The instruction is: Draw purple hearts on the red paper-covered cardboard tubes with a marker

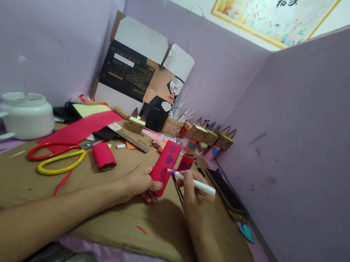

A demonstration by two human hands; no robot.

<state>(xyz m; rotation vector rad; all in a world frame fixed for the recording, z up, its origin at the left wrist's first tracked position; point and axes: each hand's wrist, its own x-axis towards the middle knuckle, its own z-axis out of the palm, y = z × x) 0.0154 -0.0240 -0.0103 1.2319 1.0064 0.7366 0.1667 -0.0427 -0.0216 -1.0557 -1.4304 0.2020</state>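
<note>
My left hand [141,183] grips the lower end of a red paper strip [167,157], held tilted above the cardboard. Purple heart-like shapes run along the strip. In my right hand [195,198] is a white marker [201,185], its purple tip touching the strip near a lower shape. Just behind stands a small red tube [186,162] with a dark heart on it. To the left lie a red-wrapped cardboard tube [104,156] and scissors [58,158] with one red and one yellow handle. A white marker cap [121,146] rests beyond the wrapped tube.
A white mug [23,115] stands at the left on the cardboard-covered table [105,218]. Behind are red paper [90,127], a flattened printed box [131,69] and a basket of pens [173,127]. Several eared cardboard figures [199,133] and a phone [227,190] are at the right.
</note>
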